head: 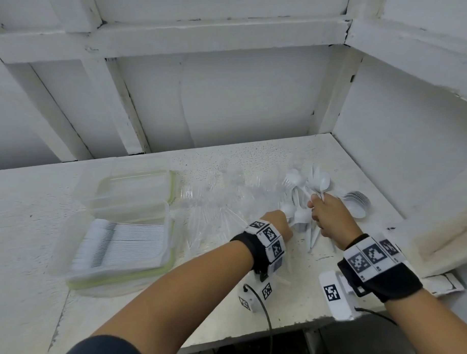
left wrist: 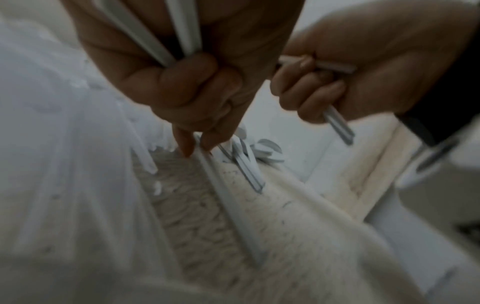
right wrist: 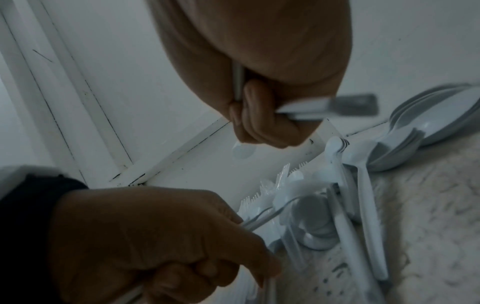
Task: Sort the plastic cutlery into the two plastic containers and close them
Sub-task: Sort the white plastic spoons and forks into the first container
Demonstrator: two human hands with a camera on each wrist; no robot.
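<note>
The right hand [head: 330, 215] is closed around a bunch of smooth white plastic spoons [head: 320, 184], their round bowls standing up above the fist. The left hand [head: 277, 224] curls around thin white handles [left wrist: 155, 37] and pinches one more on the rough white table [head: 231, 296]. At the left, the clear container [head: 118, 249] holds a neat row of white cutlery.

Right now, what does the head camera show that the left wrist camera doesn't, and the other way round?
Only the head view shows the two plastic containers at the table's left, the near one filled with stacked white cutlery, and clear cutlery spread mid-table. Only the left wrist view shows the left hand from below, its fingers pinching a white handle on the table. Both show the right hand gripping white cutlery and the spoon stack beyond it.
</note>
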